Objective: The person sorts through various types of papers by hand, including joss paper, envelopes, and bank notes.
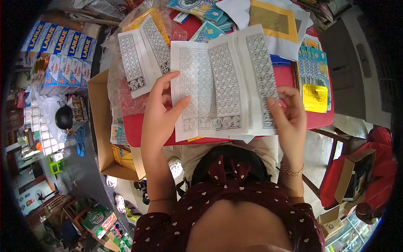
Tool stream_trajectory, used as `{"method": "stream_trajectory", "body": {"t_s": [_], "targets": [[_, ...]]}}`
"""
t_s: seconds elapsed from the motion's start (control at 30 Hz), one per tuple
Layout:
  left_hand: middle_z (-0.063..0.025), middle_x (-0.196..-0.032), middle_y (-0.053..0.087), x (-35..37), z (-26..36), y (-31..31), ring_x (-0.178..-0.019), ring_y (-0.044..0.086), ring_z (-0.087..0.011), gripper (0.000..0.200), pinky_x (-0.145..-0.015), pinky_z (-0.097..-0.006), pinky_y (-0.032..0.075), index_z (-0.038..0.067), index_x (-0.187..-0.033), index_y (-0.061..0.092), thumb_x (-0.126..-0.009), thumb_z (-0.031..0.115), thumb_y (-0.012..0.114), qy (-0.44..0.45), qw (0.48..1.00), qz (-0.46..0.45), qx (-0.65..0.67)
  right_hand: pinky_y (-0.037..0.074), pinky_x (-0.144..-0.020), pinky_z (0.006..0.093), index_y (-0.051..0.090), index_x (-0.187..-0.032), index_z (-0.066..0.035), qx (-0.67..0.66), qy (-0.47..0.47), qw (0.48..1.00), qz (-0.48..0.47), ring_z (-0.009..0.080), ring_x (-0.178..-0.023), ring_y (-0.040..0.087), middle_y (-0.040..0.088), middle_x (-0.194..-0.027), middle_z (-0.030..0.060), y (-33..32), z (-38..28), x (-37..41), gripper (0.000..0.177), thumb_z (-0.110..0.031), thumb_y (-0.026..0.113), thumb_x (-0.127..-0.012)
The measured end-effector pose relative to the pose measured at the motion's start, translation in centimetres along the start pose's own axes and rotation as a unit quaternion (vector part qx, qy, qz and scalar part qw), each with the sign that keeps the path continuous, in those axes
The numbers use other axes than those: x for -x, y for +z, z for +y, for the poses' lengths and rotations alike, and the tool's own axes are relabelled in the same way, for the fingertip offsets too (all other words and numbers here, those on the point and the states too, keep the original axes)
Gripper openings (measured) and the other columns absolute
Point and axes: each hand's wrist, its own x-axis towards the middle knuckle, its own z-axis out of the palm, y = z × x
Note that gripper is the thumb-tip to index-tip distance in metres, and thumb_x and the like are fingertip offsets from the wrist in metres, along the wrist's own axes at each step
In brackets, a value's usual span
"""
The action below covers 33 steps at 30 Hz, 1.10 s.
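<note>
A white paper sheet (226, 84), printed with rows of round marks and patterned borders, is spread upright between both hands, its fold creases showing. My left hand (166, 105) pinches its left edge, thumb in front and some fingers behind. At the right edge, my right hand (289, 111) grips the same sheet with the thumb on the printed side. Behind it to the left lies a similar folded printed sheet (140, 56). The red table (134, 130) is beneath, with blue printed papers (208, 31) beyond the held sheet.
Blue notes (315, 63) and a gold packet (309, 98) lie at the table's right. White and yellow papers (273, 19) are at the back. An open cardboard box (100, 126) stands at the left; another box (363, 168) holding a phone is at the right.
</note>
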Motion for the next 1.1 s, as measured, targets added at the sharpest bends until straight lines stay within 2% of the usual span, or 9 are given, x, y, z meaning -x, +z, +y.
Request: {"method": "stream_trajectory", "body": {"t_s": [0.17,0.27,0.43,0.5,0.63,0.73,0.8,0.93,1.1], "targets": [[-0.0101,-0.112,0.058,0.1,-1.1,0.4,-0.087,0.058,-0.0124,0.044,-0.074,-0.0251,0.048,0.004,-0.128,0.047,-0.087,0.000,0.061,0.045,0.998,0.004,0.038,0.039,-0.053,0.0161,0.047,-0.115,0.000,-0.004,0.025,1.000,-0.011,0.0006,-0.067,0.052,0.057,-0.108,0.0080,1.5,1.4,1.6,0.026,-0.001,0.058,-0.091],[-0.0098,-0.112,0.058,0.5,-0.5,0.9,-0.088,0.057,-0.0118,0.044,-0.075,-0.0247,0.047,0.002,-0.130,0.045,-0.089,0.006,0.061,0.060,0.996,0.003,0.060,0.035,-0.049,0.0164,0.047,-0.114,-0.001,0.008,0.024,0.999,-0.039,-0.0010,-0.061,0.046,0.057,-0.106,0.0079,1.7,1.9,2.0,0.026,-0.003,0.058,-0.091],[-0.0114,-0.111,0.057,1.7,1.2,1.8,-0.091,0.057,-0.0139,0.052,-0.076,-0.0250,0.046,0.002,-0.136,0.037,-0.091,0.013,0.060,0.032,0.998,0.002,0.062,0.038,-0.053,0.0184,0.048,-0.113,0.000,0.022,0.009,0.998,-0.061,0.0008,-0.062,0.049,0.058,-0.104,0.0082,2.4,1.8,2.3,0.025,-0.003,0.059,-0.090],[-0.0125,-0.111,0.056,2.0,1.1,2.1,-0.093,0.056,-0.0153,0.055,-0.078,-0.0262,0.045,0.002,-0.139,0.034,-0.092,0.015,0.059,0.031,0.996,-0.001,0.086,0.044,-0.061,0.0227,0.051,-0.112,0.001,0.107,-0.027,0.988,-0.106,0.0071,-0.067,0.054,0.058,-0.104,0.0094,2.2,1.7,2.2,0.024,-0.007,0.060,-0.091],[-0.0161,-0.117,0.053,2.5,1.3,2.6,-0.107,0.052,-0.0206,0.057,-0.090,-0.0324,0.041,0.001,-0.141,0.030,-0.095,0.022,0.055,0.089,0.996,-0.031,-0.008,0.047,-0.074,0.0286,0.054,-0.114,0.001,0.145,-0.114,0.970,-0.158,0.0166,-0.079,0.058,0.058,-0.102,0.0124,2.7,-0.1,1.4,0.026,-0.014,0.057,-0.093],[-0.0176,-0.122,0.050,3.0,1.4,2.7,-0.112,0.050,-0.0232,0.058,-0.096,-0.0335,0.039,-0.001,-0.140,0.031,-0.094,0.024,0.057,0.081,0.996,-0.034,0.010,0.044,-0.089,0.0351,0.054,-0.119,0.001,0.145,-0.192,0.946,-0.216,0.0287,-0.100,0.057,0.057,-0.110,0.0174,3.1,-0.3,0.5,0.031,-0.019,0.051,-0.095],[-0.0190,-0.131,0.043,3.2,1.2,2.6,-0.122,0.044,-0.0253,0.061,-0.102,-0.0359,0.034,-0.002,-0.141,0.029,-0.093,0.025,0.058,0.155,0.986,-0.062,0.021,0.044,-0.090,0.0360,0.055,-0.118,0.000,0.176,-0.223,0.934,-0.217,0.0300,-0.101,0.057,0.057,-0.112,0.0171,3.0,-0.1,0.0,0.030,-0.017,0.053,-0.093],[-0.0188,-0.138,0.036,4.4,2.3,4.0,-0.131,0.036,-0.0258,0.061,-0.108,-0.0386,0.028,-0.002,-0.141,0.027,-0.092,0.018,0.057,0.208,0.966,-0.052,0.144,0.045,-0.089,0.0382,0.058,-0.118,-0.004,0.256,-0.293,0.894,-0.223,0.0326,-0.103,0.055,0.056,-0.116,0.0149,3.7,-0.8,-0.5,0.032,-0.011,0.058,-0.086],[-0.0183,-0.150,0.022,4.8,1.6,4.3,-0.135,0.030,-0.0235,0.065,-0.110,-0.0359,0.025,-0.004,-0.146,0.015,-0.089,0.000,0.046,0.104,0.988,-0.010,0.116,0.038,-0.093,0.0422,0.060,-0.110,-0.006,0.342,-0.319,0.863,-0.193,0.0312,-0.107,0.051,0.055,-0.114,0.0114,4.4,-0.2,-0.8,0.031,-0.009,0.064,-0.080]]}}
